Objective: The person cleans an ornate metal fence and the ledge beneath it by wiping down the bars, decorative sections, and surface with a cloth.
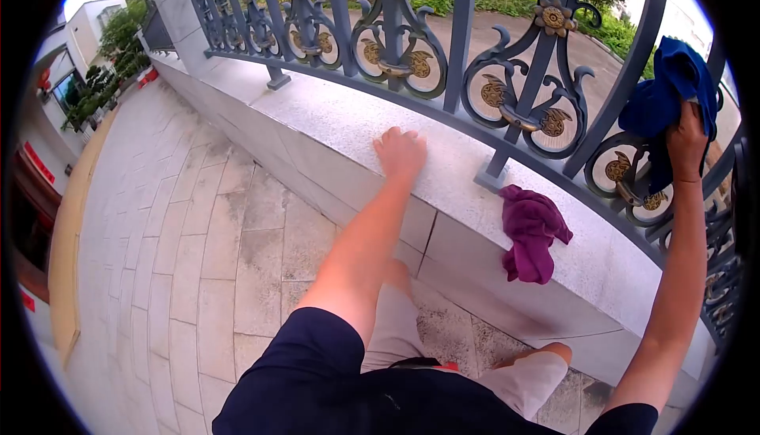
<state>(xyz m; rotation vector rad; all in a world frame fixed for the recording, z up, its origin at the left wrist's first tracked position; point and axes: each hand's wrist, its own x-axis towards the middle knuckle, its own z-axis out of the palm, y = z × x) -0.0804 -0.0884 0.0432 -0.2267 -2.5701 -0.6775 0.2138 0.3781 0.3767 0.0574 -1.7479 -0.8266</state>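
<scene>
My right hand (687, 140) is raised at the right, its fingers closed round a bunched blue cloth (669, 87). The cloth lies against the bars of the dark grey metal fence (459, 39), and part of it hangs down behind my wrist. My left hand (400, 152) leans on the pale stone ledge (317, 122) below the fence, holding nothing, with its fingers slightly bent and a little apart. Between my two arms a crumpled purple cloth (536, 233) rests on the ledge and droops over its front edge, touched by neither hand.
The fence has scrollwork and gold-coloured flower ornaments (554, 17). Its short foot (491, 175) stands on the ledge near the purple cloth. Paving slabs (182, 253) run along the low wall at the left. Plants (95, 98) and a building lie farther off.
</scene>
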